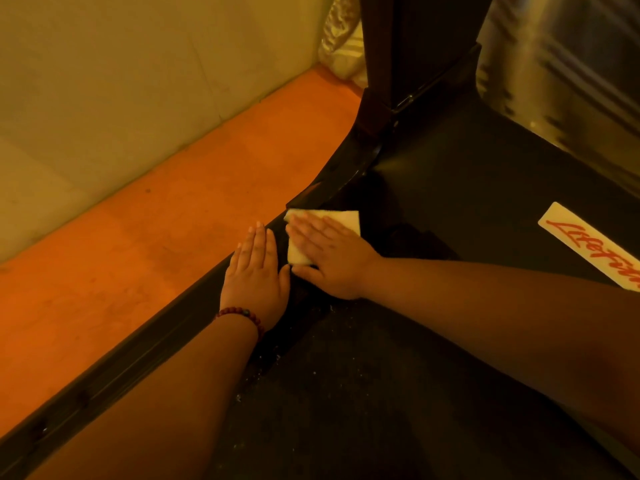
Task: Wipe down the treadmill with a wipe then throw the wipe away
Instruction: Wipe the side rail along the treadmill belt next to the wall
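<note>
The black treadmill (450, 188) fills the right and lower part of the head view, with its left side rail running diagonally. A folded white wipe (346, 220) lies flat on the deck near the base of the upright post. My right hand (329, 258) presses flat on top of the wipe with fingers extended, covering most of it. My left hand (254, 271) rests flat on the side rail just left of the wipe, fingers together, holding nothing. A beaded bracelet sits on my left wrist.
An orange floor (138, 244) runs along the treadmill's left side up to a pale wall (104, 81). The dark upright post (415, 46) rises at the top. A white label with red lettering (588, 247) is on the motor cover. Specks of debris dot the belt.
</note>
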Demonstrator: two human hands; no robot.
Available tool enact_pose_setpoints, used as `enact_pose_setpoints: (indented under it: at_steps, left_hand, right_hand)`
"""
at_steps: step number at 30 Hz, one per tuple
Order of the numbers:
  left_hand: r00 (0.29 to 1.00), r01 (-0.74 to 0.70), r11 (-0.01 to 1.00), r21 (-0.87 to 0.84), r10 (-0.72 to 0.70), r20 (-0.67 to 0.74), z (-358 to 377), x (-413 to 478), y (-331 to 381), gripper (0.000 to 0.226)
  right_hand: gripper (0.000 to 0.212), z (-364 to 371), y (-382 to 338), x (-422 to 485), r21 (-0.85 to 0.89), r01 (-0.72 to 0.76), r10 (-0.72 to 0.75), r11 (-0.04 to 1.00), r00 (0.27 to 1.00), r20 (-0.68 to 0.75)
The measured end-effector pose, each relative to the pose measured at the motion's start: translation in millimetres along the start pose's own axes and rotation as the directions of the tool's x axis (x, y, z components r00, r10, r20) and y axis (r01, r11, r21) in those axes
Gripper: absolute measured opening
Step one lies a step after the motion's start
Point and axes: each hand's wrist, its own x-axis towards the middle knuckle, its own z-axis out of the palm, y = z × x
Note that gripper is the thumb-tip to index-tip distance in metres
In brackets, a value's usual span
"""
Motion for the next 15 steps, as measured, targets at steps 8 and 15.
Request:
enact_pose_setpoints:
  at_steps: [8,15]
  left_hand:
    - [0.999,0.044,0.999,-0.009,-0.044,-0.023,4.8,-8.5,-2.6,0.061]
    - [0.998,0.054,0.998,-0.029,-0.055,-0.033,6.3,-11.2,-3.7,0.061]
  right_hand:
    - [0.07,-2.3,3.4,13.5,-0.023,-0.045,0.044,0.999,0.999,-0.028]
    - [0.07,-14.0,10.4,27.3,-0.043,0.055,-0.054,0.998,0.998,0.007]
